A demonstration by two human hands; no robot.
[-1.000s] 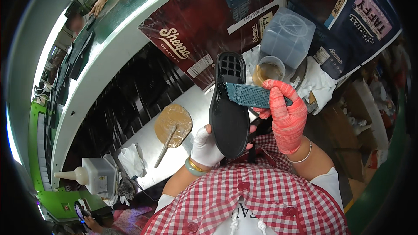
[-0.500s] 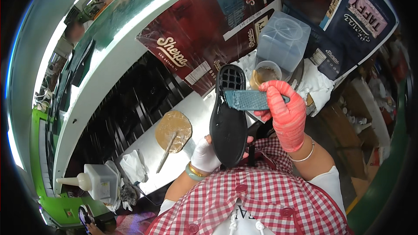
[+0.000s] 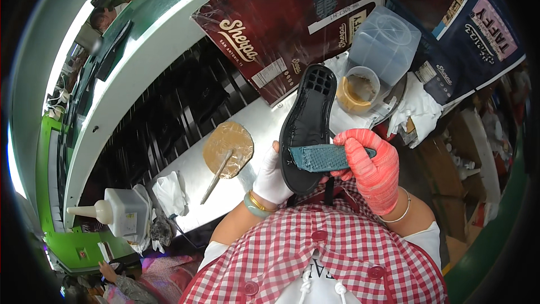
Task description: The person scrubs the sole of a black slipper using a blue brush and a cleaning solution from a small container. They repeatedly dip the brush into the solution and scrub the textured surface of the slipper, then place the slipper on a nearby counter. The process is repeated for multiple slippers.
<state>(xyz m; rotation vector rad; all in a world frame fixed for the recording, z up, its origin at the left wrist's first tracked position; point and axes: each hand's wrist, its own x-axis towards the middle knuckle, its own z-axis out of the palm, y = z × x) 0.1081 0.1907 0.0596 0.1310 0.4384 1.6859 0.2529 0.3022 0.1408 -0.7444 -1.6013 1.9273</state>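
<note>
A black shoe sole (image 3: 306,118) stands upright in front of me, its gridded heel end pointing away and a wet-looking shine along its raised rim. My left hand (image 3: 272,179), in a white glove with bare fingertips, is closed around the near end of it. My right hand (image 3: 371,169), in a coral-pink knitted glove, pinches the handle of a flat, teal, textured brush (image 3: 320,158). The brush lies across the near part of the sole, its wide tip at the left inner rim. The underside of the sole and some of my fingers are hidden.
A brown round pad (image 3: 228,147) with a thin stick (image 3: 218,177) lies on the metal bench. Left of it stands a white squeeze bottle (image 3: 121,212). Beyond my right hand are a plastic cup (image 3: 360,87), a clear container (image 3: 385,39) and white cloth (image 3: 416,110). Black soles sit on the conveyor.
The brush and my right hand have moved from near the heel grid down toward the near end of the sole, along its left rim. The sole has shifted slightly right and away.
</note>
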